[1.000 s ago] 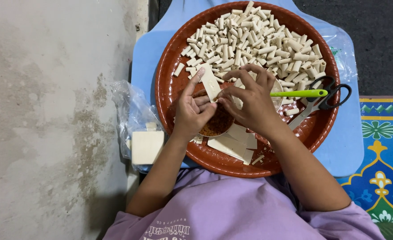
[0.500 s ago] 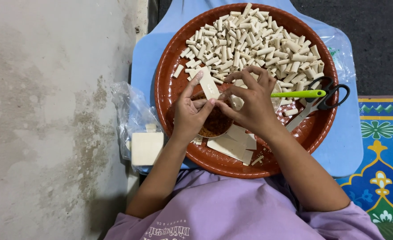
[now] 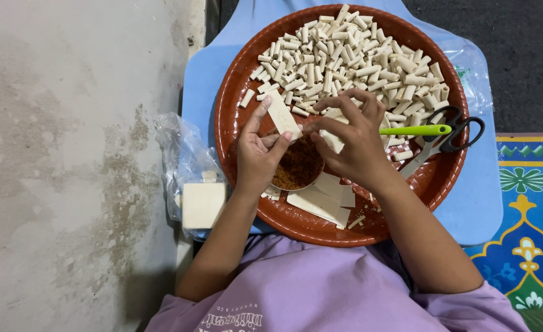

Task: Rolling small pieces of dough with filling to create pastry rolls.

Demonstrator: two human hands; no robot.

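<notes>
Blue board (image 3: 474, 203), brown tray (image 3: 234, 92) — my left hand (image 3: 256, 157) pinches a wrapper strip (image 3: 283, 115), right hand (image 3: 351, 138) pinches its end; I'd roll tight over the filling bowl (image 3: 297, 167).

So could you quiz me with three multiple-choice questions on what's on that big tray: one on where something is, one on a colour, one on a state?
1. Where do the black-handled scissors lie?
A. on the right side of the round reddish-brown tray
B. on the grey wall
C. in the clear plastic bag

2. What colour is the long handle beside the scissors?
A. red
B. bright green
C. white

3. What does the left hand hold?
A. nothing
B. a flat pale wrapper strip
C. the scissors

Answers:
1 A, they rest on the tray's right rim.
2 B, it shows lime green.
3 B, the strip is pinched above the small bowl of brown filling, while the right hand touches it.
</notes>
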